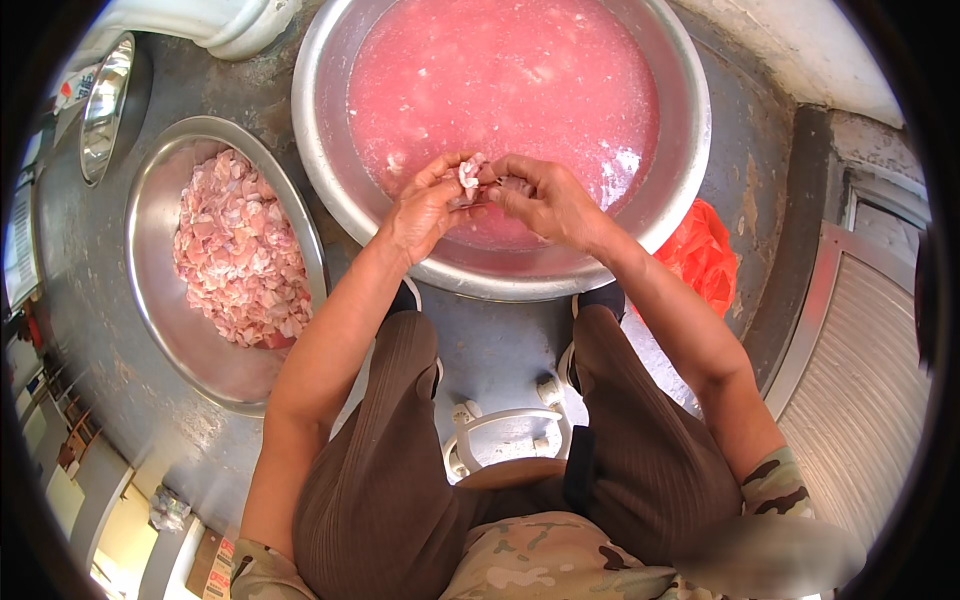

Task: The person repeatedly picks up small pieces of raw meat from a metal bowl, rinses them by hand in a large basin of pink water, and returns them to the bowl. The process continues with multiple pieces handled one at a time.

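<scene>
Over the near part of a large metal basin (684, 120), my left hand (428, 208) and my right hand (548, 202) are close together with bent fingers. Between them is a small whitish-pink piece of raw meat (471, 176), pinched by both. The basin holds cloudy pink-red water (500, 90) with pale bits floating in it. To the left, a second metal bowl (160, 300) contains a heap of small raw meat pieces (240, 240). Some of my right fingertips and the lower side of the meat are hidden.
A red plastic bag (703, 258) lies against the basin's right side. A shiny metal bowl (107, 110) leans at the far left, near a white rounded fixture (235, 25). Between my legs shows a white stool frame (510, 425). A ridged metal panel (850, 390) stands at the right.
</scene>
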The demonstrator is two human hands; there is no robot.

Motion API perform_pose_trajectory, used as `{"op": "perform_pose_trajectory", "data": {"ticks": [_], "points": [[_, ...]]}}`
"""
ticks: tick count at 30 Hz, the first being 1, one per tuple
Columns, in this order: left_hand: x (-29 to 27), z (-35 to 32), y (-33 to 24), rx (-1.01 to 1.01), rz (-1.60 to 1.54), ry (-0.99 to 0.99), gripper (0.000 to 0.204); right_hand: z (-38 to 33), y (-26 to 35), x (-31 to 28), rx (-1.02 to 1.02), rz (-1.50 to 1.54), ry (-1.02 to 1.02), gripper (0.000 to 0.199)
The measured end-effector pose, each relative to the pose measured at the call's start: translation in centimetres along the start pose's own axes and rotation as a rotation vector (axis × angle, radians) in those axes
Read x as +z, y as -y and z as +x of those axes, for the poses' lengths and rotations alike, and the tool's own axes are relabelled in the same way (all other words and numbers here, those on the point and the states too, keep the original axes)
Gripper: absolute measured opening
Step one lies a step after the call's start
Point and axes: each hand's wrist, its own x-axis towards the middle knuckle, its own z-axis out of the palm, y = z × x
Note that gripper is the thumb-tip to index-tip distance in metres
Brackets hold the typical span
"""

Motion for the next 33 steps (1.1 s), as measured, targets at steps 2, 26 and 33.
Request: {"op": "perform_pose_trajectory", "data": {"ticks": [2,26,33], "points": [[0.2,0.2,0.1,0.006,-0.104,-0.009,0.034,-0.3,-1.0,0.3,-0.099,0.064,-0.014,0.017],[0.0,0.1,0.3,0.107,-0.002,0.111,0.031,0.1,-1.8,-0.2,0.21,0.286,-0.191,0.027],[-0.4,0.3,0.9,0.179,0.015,0.098,0.03,0.1,-1.5,0.1,0.221,0.289,-0.147,0.031]]}}
